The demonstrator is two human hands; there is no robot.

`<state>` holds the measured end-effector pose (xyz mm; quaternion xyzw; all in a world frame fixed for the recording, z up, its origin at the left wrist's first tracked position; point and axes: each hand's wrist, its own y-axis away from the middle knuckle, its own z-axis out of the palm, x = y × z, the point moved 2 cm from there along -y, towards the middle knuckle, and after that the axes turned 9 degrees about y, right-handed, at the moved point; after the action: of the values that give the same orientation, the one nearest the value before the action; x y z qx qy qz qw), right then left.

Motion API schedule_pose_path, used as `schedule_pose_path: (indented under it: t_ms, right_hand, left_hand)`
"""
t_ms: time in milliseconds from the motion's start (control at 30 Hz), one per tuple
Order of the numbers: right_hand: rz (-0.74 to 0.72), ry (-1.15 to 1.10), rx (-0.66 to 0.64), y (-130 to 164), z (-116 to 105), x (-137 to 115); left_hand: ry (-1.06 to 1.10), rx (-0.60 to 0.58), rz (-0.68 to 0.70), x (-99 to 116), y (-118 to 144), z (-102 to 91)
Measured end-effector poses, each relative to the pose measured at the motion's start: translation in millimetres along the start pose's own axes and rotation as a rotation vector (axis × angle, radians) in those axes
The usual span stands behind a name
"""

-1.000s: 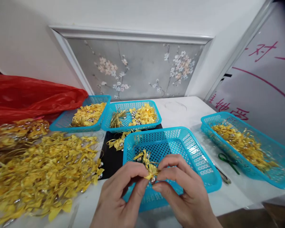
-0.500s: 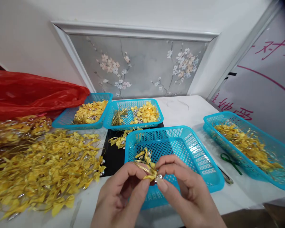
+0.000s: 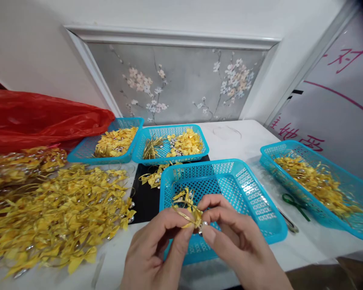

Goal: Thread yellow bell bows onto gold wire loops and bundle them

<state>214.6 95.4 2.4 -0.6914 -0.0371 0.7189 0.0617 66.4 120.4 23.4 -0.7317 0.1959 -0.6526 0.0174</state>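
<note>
Both of my hands pinch one small yellow ribbon bow (image 3: 194, 218) with a silver bead and thin gold loops, held just above the near edge of a blue plastic basket (image 3: 248, 189). My left hand (image 3: 157, 249) grips the bow from the left with thumb and forefinger. My right hand (image 3: 236, 241) holds it from the right, fingertips at the silver bead. A few more yellow bows (image 3: 183, 196) lie inside that basket, right behind my fingers.
A large heap of yellow bows (image 3: 57, 209) covers the table's left side, with a red plastic bag (image 3: 42, 121) behind it. Two blue baskets (image 3: 169, 145) of bows stand at the back, another basket (image 3: 320, 181) at right. Green-handled scissors (image 3: 293, 203) lie between baskets.
My hands stayed over the near basket and shifted their fingers on the bow; the silver bead now shows between my fingertips. The view shifted slightly.
</note>
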Motion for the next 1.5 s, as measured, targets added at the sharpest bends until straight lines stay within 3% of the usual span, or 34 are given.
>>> schedule_pose_path:
  t_ms: [167,467,600,700,800,900,1000,1233,1333,1500]
  right_hand:
    - [0.223,-0.391,-0.081,-1,2,11]
    - [0.191,-0.373,-0.096,-1,8,16]
    - [0.099,-0.155,-0.074,1,4,12]
    - [-0.022,0.155,0.05,3,-7,6]
    - [-0.195,0.328,0.153,3,-16,-1]
    - [-0.348,0.442,0.072,1,-16,-9]
    - [-0.413,0.53,0.013,-1,-11,-12]
    - [-0.611,0.713,0.149,-1,-6,-13]
    - [-0.628,0.75,0.131,0,-6,-13]
    - [-0.496,0.728,0.101,2,-2,-11]
  left_hand:
    - [0.023,0.034,0.045,2,3,1.6]
    - [0.132,0.065,0.004,-3,5,4.2]
    - [0.165,0.055,-0.064,-6,6,1.7]
    - [0.229,0.032,-0.155,-9,5,-1.4]
    - [0.306,0.049,-0.192,-11,4,-2.9]
    - [0.373,0.069,-0.23,-12,4,-1.7]
    - [0.425,0.078,-0.307,-12,7,-0.5]
    - [0.455,0.048,-0.423,-8,8,0.2]
    - [0.46,0.062,-0.469,-8,7,1.1]
    - [0.459,-0.002,-0.457,-11,6,0.1]
